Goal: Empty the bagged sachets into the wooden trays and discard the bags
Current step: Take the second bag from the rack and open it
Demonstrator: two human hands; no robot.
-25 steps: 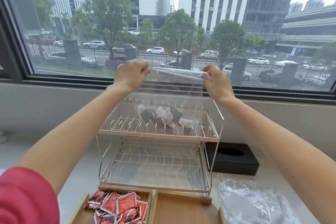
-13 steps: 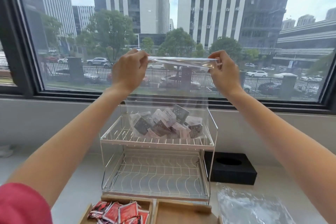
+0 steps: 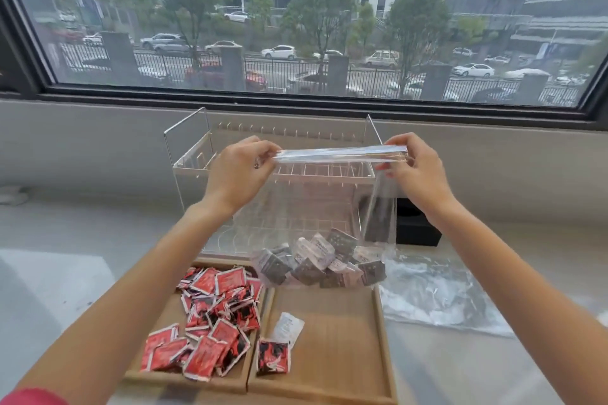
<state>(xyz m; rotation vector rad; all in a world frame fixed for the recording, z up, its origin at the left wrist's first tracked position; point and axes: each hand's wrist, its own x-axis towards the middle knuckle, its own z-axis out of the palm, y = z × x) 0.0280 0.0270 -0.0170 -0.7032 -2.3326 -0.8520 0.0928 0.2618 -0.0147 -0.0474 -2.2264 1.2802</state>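
Observation:
A clear plastic bag [image 3: 329, 200] hangs in front of me, its sealed top edge stretched between my hands. My left hand [image 3: 238, 171] pinches the bag's left top corner and my right hand [image 3: 416, 168] pinches the right one. Several grey and white sachets [image 3: 320, 261] lie bunched at the bag's bottom, just above the far end of the right wooden tray [image 3: 345, 335]. That tray holds a white sachet [image 3: 288, 329] and a red one [image 3: 273, 357]. The left wooden tray [image 3: 171, 312] is heaped with red sachets [image 3: 214, 316].
An empty crumpled clear bag [image 3: 437, 293] lies on the counter right of the trays. A white two-tier wire rack [image 3: 276, 174] stands behind the trays, with a black tissue box [image 3: 416, 227] to its right. A window runs along the back.
My hands came down with the bag from window height to just above the trays. The view tipped downward, so both trays now show in full.

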